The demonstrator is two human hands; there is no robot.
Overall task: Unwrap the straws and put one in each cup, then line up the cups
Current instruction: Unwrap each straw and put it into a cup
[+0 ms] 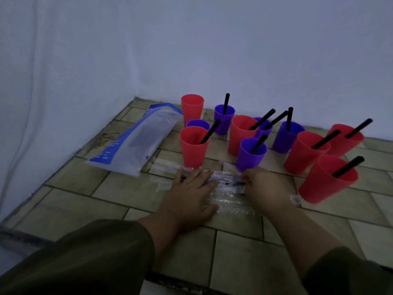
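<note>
- two dark olive sleeves (85, 258) reach in from the bottom edge over a tiled surface (244, 248).
- the left hand (191, 194) lies flat, fingers straight and close together, pressing down on one end of a wrapped straw (225, 182).
- the right hand (268, 188) has its fingers curled and pinches the other end of that wrapped straw; the fingertips themselves are hidden.
- crumpled clear wrappers (231, 204) lie on the tiles between the two hands.
- to the right, the nearest red cup (325, 184) holds a leaning black straw (348, 166).
- just beyond the hands stand a front red cup (194, 150) and a front purple cup (251, 156), each with a black straw inside.
- further back, more red and purple cups cluster loosely, most with straws; the far red cup (192, 107) and a small purple cup (197, 124) show none.
- a blue and clear straw bag (136, 143) lies to the left of the cups.
- a white wall (191, 50) rises behind.
</note>
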